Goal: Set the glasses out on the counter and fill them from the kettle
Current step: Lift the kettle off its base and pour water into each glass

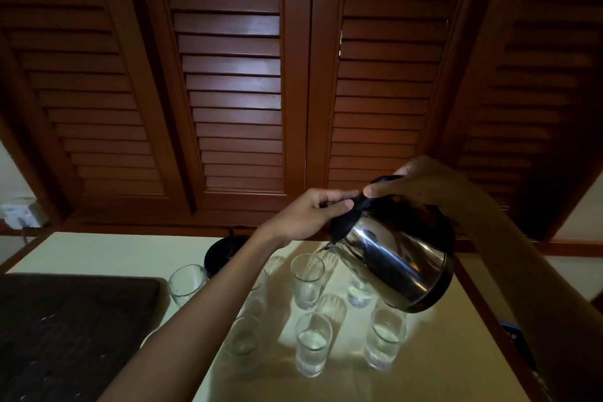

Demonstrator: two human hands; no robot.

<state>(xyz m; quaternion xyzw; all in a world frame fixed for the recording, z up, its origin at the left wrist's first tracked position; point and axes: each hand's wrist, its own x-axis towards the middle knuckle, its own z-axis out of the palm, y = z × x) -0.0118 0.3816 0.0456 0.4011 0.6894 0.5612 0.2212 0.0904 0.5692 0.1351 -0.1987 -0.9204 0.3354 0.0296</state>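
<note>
A steel kettle (396,263) with a black lid and base is tilted leftward over the pale counter (434,359). My right hand (424,183) grips its handle from above. My left hand (310,215) rests its fingers on the black lid. A thin stream runs from the spout into the back middle glass (306,282). Several clear glasses stand below: the front middle glass (312,344) and the front right glass (384,338) hold water, another glass (359,292) sits partly behind the kettle, and the far left glass (186,284) looks empty. My left forearm covers part of a front left glass (244,336).
The kettle's black base (225,251) sits at the back of the counter. A dark wooden tray (71,330) lies at the left. Brown louvred doors (238,81) rise behind the counter. A wall socket (19,214) is at far left.
</note>
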